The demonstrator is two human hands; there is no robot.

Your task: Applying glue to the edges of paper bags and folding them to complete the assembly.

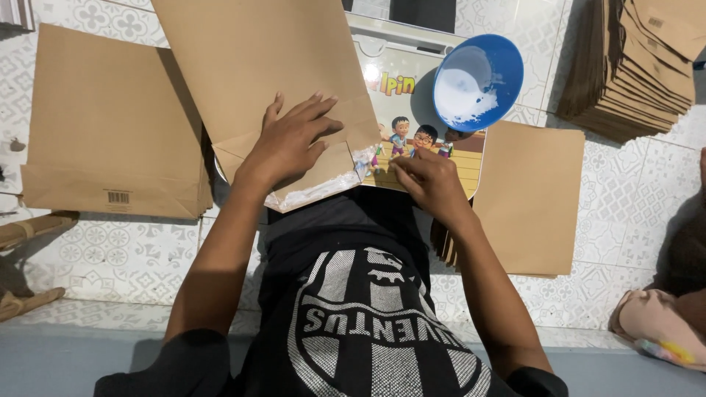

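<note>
Brown paper bag [257, 66] lies flat at frame centre-top, its lower end over a small printed table [412, 95], w/ a folded bottom flap smeared w/ white glue [312, 192] along the edge. Left hand [287, 143] is spread wide, palm down, pressing the bag just above the flap. Right hand [434, 184] is narrowed, fingertips down on the table at the flap's right corner; can't tell if it pinches the paper. Bag looks light, thin, easily creased, and floppy when lifted by 1 edge; the glued strip is likely wet and tacky, so best held by the dry faces or side folds, not the flap. Blue bowl [478, 81] w/ white paste sits upper right of the table. Bag stacks: left [110, 125], right [537, 191], far upper right [632, 66], all on the tiled floor [125, 257].
</note>
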